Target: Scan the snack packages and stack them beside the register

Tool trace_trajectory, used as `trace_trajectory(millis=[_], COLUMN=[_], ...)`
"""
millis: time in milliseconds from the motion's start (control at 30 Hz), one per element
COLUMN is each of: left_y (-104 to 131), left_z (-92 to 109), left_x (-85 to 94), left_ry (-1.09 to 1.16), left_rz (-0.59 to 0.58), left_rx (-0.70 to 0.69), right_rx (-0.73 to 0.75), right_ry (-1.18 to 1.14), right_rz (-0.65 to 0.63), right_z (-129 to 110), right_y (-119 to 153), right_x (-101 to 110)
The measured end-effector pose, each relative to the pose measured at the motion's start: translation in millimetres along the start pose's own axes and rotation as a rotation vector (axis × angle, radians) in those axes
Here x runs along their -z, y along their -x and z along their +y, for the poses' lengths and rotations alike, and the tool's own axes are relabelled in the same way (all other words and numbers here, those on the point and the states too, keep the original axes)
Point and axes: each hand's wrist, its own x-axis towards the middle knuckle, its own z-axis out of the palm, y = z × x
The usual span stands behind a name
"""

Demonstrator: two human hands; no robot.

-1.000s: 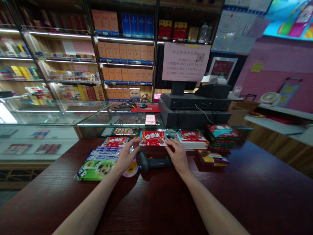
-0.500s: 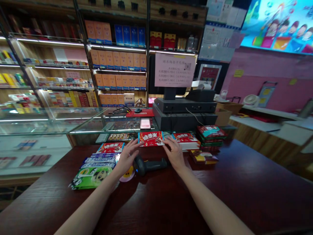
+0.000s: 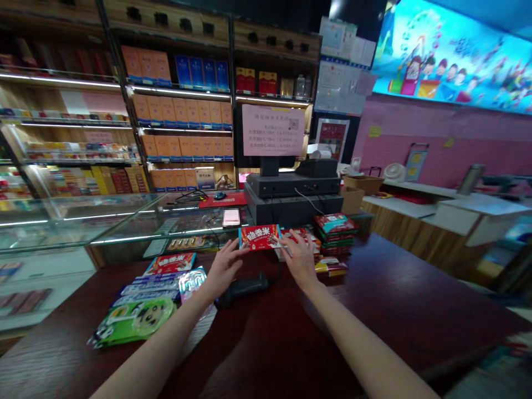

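Between my two hands is a red chocolate box [image 3: 260,237] with white lettering and blue ends, its front facing me. My left hand [image 3: 224,270] is closed on its left end. At the right end, my right hand [image 3: 300,260] grips it with thumb and fingers. A dark barcode scanner [image 3: 245,288] lies on the counter just below, partly covered by my left wrist. Behind my right hand is another red box [image 3: 315,243], partly hidden. To the left lie a similar red package [image 3: 171,263] and a green panda package [image 3: 135,318] beside purple packets [image 3: 149,285].
A stack of red and green packs [image 3: 336,231] stands at the right, with yellow-brown packs [image 3: 331,266] before it. The black register [image 3: 293,202] and its monitor with a paper sign [image 3: 273,132] rise behind. A glass display case [image 3: 124,227] runs along the left.
The view has turned to the right. Both hands and the red box have shifted right relative to the register and scanner, with the box still between them.
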Motion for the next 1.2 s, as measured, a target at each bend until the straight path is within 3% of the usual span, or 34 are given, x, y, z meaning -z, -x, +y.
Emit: trace_trajectory(millis=[233,533,767,1200], left_y=[-28.5,-60.4,-75.3,-85.9], left_z=[13.6,34.1,27.3,7.3], left_x=[-26.1,-66.4,-97.0,-123.4], left_ry=[0.007,0.051,0.153,0.192], left_rz=[-0.042,-0.078,-0.051,-0.032], left_rx=[-0.061,-0.045,0.019,0.042], right_rx=[-0.052,-0.207,-0.303,-0.288], right_ry=[0.087,0.177,0.232,0.383], right_rz=[0.017,-0.094,-0.217,-0.361], right_z=[27.5,56.0,63.5,66.1], right_y=[2.0,1.1,-7.2,-11.6], right_x=[17.6,32.2,41.8,44.5])
